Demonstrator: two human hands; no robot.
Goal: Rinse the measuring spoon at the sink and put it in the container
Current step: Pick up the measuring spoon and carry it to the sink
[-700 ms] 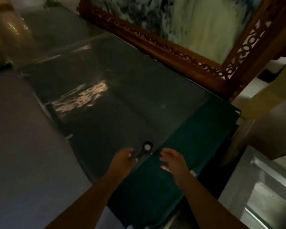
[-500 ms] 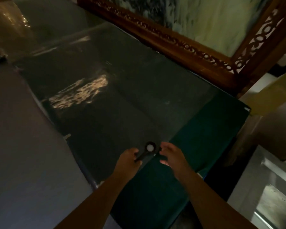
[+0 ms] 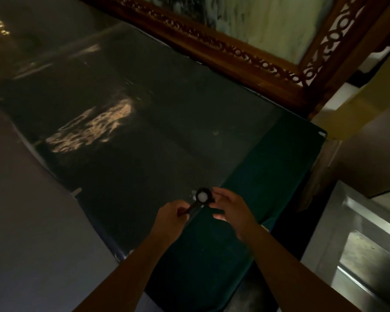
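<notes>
- L hand (image 3: pixel 170 216): fingers curled shut on handle of black measuring spoon (image 3: pixel 199 200); spoon held above dark glass tabletop (image 3: pixel 144 136), near its front edge.
- Spoon bowl up, w/ white stuff inside; a few white specks just beside the bowl.
- R hand (image 3: pixel 231 208): fingers spread, loosely curved; fingertips at the bowl's R side. Contact w/ bowl: cannot tell, dim + blurred.
- Both hands close together, spoon between them.
- Green cloth (image 3: pixel 212 255) under the glass, below both forearms.
- Carved wood frame (image 3: pixel 234 57) along the table's far edge.
- Steel sink (image 3: pixel 369 262) at lower R, well apart from spoon.
</notes>
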